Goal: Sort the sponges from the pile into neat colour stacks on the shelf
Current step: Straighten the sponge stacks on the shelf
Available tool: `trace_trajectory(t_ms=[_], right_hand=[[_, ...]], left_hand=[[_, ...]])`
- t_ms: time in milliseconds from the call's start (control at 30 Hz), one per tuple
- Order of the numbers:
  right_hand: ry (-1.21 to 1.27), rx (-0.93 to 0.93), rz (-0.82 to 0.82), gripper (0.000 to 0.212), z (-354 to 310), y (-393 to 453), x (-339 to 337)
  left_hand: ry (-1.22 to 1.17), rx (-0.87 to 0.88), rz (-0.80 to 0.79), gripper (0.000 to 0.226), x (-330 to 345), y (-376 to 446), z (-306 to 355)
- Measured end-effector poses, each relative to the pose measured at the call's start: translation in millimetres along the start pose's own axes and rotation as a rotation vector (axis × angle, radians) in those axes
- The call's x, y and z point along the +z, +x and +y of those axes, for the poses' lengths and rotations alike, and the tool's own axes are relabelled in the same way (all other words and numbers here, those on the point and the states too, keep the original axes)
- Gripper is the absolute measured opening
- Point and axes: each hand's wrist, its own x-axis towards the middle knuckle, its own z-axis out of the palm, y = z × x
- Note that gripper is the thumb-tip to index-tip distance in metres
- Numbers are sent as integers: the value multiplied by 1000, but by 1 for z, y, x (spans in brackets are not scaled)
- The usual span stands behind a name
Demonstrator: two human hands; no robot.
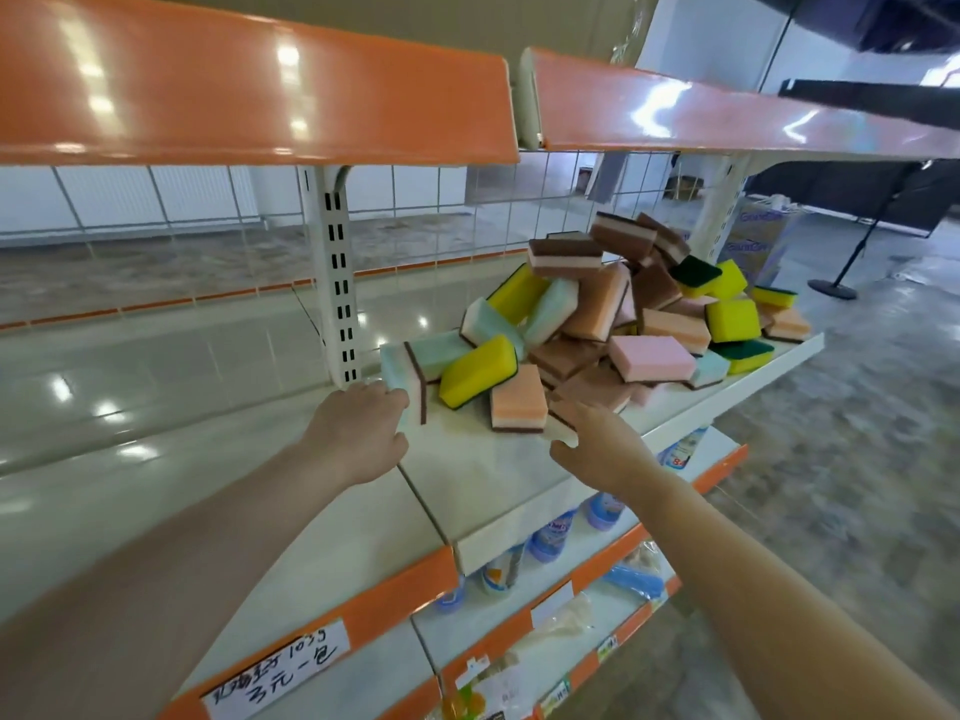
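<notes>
Left hand (358,433) clamps a mint sponge (402,379) standing on edge at the pile's near-left. Right hand (597,449) pinches a white-and-brown sponge (561,426) at the pile's foot. Pile (623,314) leans on both; pulling risks sponges sliding off the shelf (483,475) edge.
</notes>
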Motion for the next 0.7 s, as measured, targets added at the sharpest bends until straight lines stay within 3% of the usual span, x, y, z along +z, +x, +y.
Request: trace_trajectory(t_ms=[100,200,300,367,500,700], right_hand=[[-19,-15,-22,35,4,19,-4],[-54,-27,-32,38,7,41,-8],[-18,-71,-35,8,8,60,-11],[-12,-124,-30,6,10,71,-13],[24,-159,-6,37,17,93,-16],[15,-230,-18,50,23,123,-18]], left_hand=[[6,-12,2,37,1,10,0],[-4,-50,22,38,1,20,2],[-2,-105,52,40,3,30,4],[3,-151,69,42,5,37,7],[-8,-228,103,46,8,51,14],[-10,-325,119,51,14,64,22]])
